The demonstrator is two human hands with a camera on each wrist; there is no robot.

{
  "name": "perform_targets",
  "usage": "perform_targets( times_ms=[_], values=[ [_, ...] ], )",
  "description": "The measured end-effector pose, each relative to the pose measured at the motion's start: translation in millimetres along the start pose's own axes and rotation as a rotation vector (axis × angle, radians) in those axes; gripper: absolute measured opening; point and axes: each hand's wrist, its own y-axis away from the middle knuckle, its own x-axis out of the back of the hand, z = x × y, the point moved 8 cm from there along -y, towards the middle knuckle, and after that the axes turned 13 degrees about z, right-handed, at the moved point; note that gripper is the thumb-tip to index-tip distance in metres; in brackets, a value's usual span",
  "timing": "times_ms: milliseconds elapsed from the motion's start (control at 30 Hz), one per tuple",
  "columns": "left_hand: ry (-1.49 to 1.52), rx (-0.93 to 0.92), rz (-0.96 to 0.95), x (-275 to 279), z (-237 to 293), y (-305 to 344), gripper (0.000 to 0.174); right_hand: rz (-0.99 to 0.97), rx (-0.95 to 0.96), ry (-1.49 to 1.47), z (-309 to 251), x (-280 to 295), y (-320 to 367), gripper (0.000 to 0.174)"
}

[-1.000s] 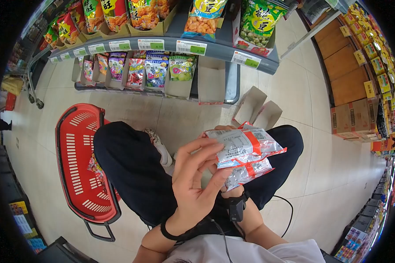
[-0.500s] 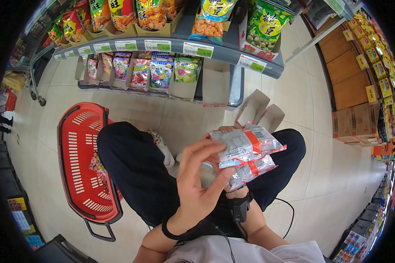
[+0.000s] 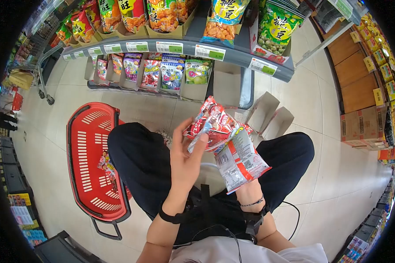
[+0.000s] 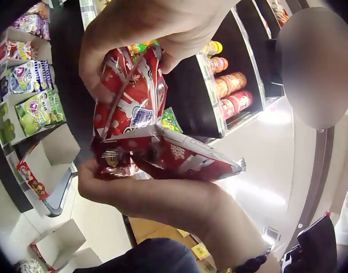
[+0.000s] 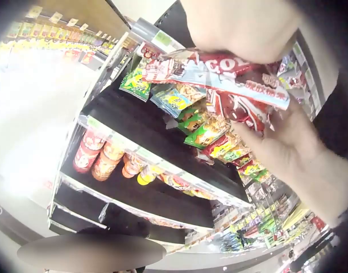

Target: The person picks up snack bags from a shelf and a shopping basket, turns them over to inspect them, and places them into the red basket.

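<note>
Left hand (image 3: 183, 160): thumb on the near face of a red printed foil packet (image 3: 213, 127), fingers behind; pinched, closed to packet thickness. Right hand (image 4: 125, 190): fingers curled on a silver-backed foil packet with a red band (image 3: 240, 162), mostly hidden beneath it in the head view. The 2 packets touch, above and between the dark-trousered knees. Beside the left knee: red plastic basket with black rim (image 3: 91, 162), colourful small packets inside. Ahead: 2 open cardboard boxes (image 3: 262, 113) on the floor, near a grey shelf (image 3: 286, 73) of snack bags.
</note>
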Motion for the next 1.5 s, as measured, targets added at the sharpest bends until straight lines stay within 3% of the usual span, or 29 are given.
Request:
perform_targets(
  times_ms=[33,100,133,200,233,300,333,367,400,433,500,533,600,633,733,833,933,1000,1033,1067,1100,1167,1233,1267,1367,1433,1500],
  values=[
    [0.017,0.021,0.035,5,-6,-3,0.047,-0.002,-0.003,-0.005,2,1,2,0.038],
    [0.041,0.071,0.031,10,-14,0,0.046,0.202,0.003,-0.039,0,17,5,0.035],
    [0.021,0.1,-0.036,9,-18,3,0.046,0.2,0.003,-0.037,-5,22,3,0.035],
    [0.05,0.234,-0.146,10,-28,9,0.048,0.133,0.335,0.273,-40,27,0,0.029],
    [0.052,0.232,-0.141,13,-32,10,0.048,0.16,0.574,0.741,-57,-8,17,0.019],
    [-0.036,0.066,-0.018,26,-34,7,0.068,-0.023,1.277,1.797,-75,-68,47,0.017],
    [-0.033,0.064,-0.015,23,-35,8,0.068,-0.16,1.412,1.912,-69,-85,50,0.014],
    [-0.156,-0.102,-0.105,9,-26,11,0.079,-0.166,1.418,1.913,-72,-89,45,0.014],
    [-0.281,-0.264,-0.198,-6,-19,17,0.091,-0.306,1.423,2.045,-63,-90,41,0.015],
    [-0.278,-0.265,-0.196,-16,-21,17,0.091,-0.454,1.422,2.174,-54,-89,36,0.016],
    [-0.776,-0.422,-0.319,-47,-34,18,0.103,-0.543,1.42,2.186,-53,-84,25,0.016],
    [-0.773,-0.417,-0.3,-50,-44,9,0.103,-0.562,1.4,2.212,-54,-84,18,0.016],
    [-0.348,-0.015,-0.437,-60,-96,-8,0.099,-0.554,1.345,2.256,-63,-80,-6,0.015],
    [-0.346,-0.012,-0.423,-65,-106,-16,0.099,-0.573,1.339,2.257,-66,-76,-20,0.015],
    [-0.567,-0.354,-0.278,-80,-114,-43,0.093,-0.488,1.22,2.176,-83,-65,-72,0.008],
    [-0.617,-0.396,-0.13,-87,-132,-76,0.087,-0.431,1.26,2.151,-94,-70,-116,0.008],
    [-0.4,-0.22,-0.127,-96,-154,-108,0.08,-0.389,1.308,2.198,-103,-78,-154,0.009],
    [-0.416,-0.218,-0.029,-98,-163,-116,0.074,-0.285,1.36,2.209,-115,-83,-178,0.015],
    [-0.441,-0.222,0.045,-94,-169,-116,0.068,-0.307,1.34,2.231,-116,-83,-189,0.015],
    [-0.434,-0.198,0.061,-92,-178,-114,0.068,-0.153,1.221,2.256,-127,-76,-206,0.017],
    [-0.517,-0.216,-0.003,-94,-187,-109,0.063,0.001,1.1,2.276,-136,-70,-221,0.02],
    [-0.589,-0.2,-0.052,-97,-204,-105,0.057,-0.077,1.087,2.308,-144,-66,-245,0.027],
    [-0.522,-0.144,-0.196,-106,-217,-98,0.051,-0.156,1.251,2.516,-147,-67,-261,0.036],
    [-0.513,-0.114,-0.186,-105,-222,-98,0.051,-0.181,1.221,2.534,-152,-65,-267,0.04],
    [-0.63,-0.014,-0.242,-106,-241,-99,0.051,-0.181,0.906,2.196,-172,-56,-271,0.037],
    [-0.68,-0.189,-0.226,-107,-237,-102,0.047,-0.171,0.845,2.296,-166,-61,-267,0.035],
    [-0.708,-0.207,-0.234,-108,-239,-102,0.044,-0.158,0.788,2.384,-165,-54,-273,0.033]
  ],
)
